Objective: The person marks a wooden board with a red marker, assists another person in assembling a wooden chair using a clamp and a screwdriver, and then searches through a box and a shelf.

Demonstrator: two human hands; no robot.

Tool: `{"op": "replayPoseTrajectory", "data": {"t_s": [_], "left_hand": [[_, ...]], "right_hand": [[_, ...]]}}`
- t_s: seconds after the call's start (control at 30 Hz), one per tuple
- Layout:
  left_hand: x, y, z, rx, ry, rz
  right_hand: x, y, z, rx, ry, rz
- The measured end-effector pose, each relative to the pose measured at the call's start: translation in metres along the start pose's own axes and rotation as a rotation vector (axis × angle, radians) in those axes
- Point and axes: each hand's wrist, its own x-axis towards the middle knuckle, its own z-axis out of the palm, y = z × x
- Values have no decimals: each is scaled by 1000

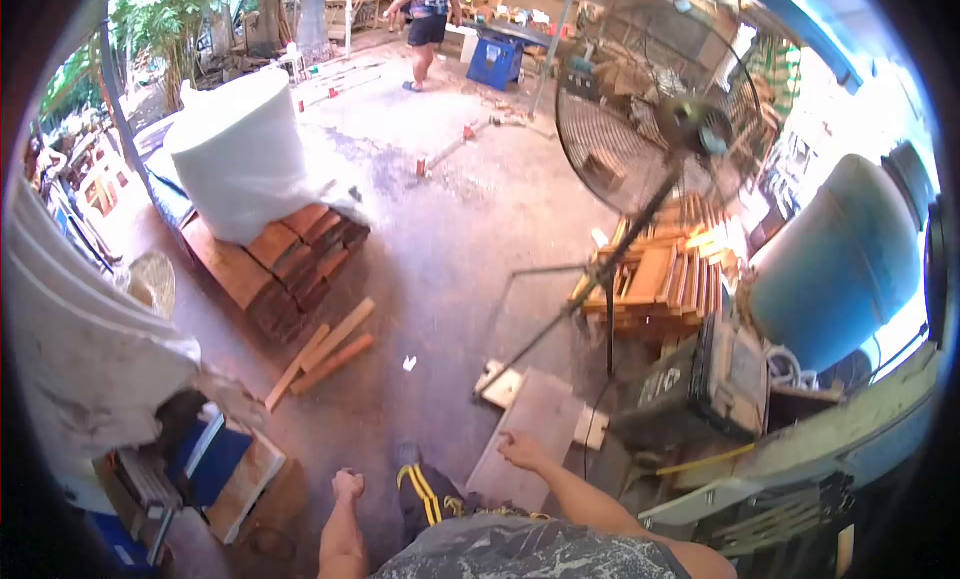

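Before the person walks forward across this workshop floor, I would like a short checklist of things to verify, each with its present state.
1. Left hand free: ok, closed in a loose fist, holding nothing.
2. Right hand free: ok, fingers relaxed, nothing held.
3. Floor just ahead: not ok, a flat grey board lies near the feet.
4. Leaning black standing fan: not ok, its pole slants across the way.
5. Loose reddish wooden planks: not ok, scattered on the concrete.
6. Fan cable position: cannot tell.
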Motion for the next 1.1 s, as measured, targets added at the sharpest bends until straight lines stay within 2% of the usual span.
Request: {"op": "replayPoseTrajectory", "data": {"t_s": [0.03, 0.1, 0.17, 0.2, 0.27, 0.3, 0.37, 0.43, 0.5, 0.53, 0.67, 0.77, 0.87, 0.9, 0.93, 0.97, 1.03, 1.1], "left_hand": [[11, 33, -35, -88, 47, 85], [28, 87, -89, -160, 105, 177], [43, 137, -121, -348, 75, 315], [56, 152, -122, -384, 72, 312], [74, 173, -118, -395, 69, 332], [83, 180, -115, -374, 79, 365], [106, 182, -100, -269, -23, 366], [127, 180, -81, -136, -60, 301], [164, 170, -61, -65, -236, 238], [176, 177, -62, -75, -228, 211], [253, 224, -70, -49, -219, 129], [330, 293, -85, -20, -208, 141], [433, 341, -80, 81, -70, 419], [434, 398, -121, -117, 2, 483], [451, 450, -146, -343, 28, 541], [435, 521, -196, -406, -45, 277], [477, 582, -222, -648, -23, 194], [516, 627, -236, -710, 41, 176]], "right_hand": [[21, -10, -2, -276, 54, -164], [52, -7, -19, -182, 47, -29], [82, 25, -32, -76, 57, 182], [82, 26, -46, -47, 38, 197], [85, 41, -63, -111, 82, 365], [91, 58, -61, -205, 150, 510], [101, 112, -55, -268, 95, 592], [108, 96, -59, -163, 2, 858], [127, 13, -83, -51, -116, 948], [150, 18, -79, -29, -168, 960], [299, 32, -85, -40, -227, 822], [443, 13, -124, -174, -207, 562], [586, -53, -190, -247, 64, 200], [636, -82, -215, -191, 64, 320], [687, -97, -229, -160, 125, 246], [738, -109, -242, -134, 183, 170], [769, -244, -298, 145, 129, 258], [841, -262, -308, 106, 105, 192]]}}
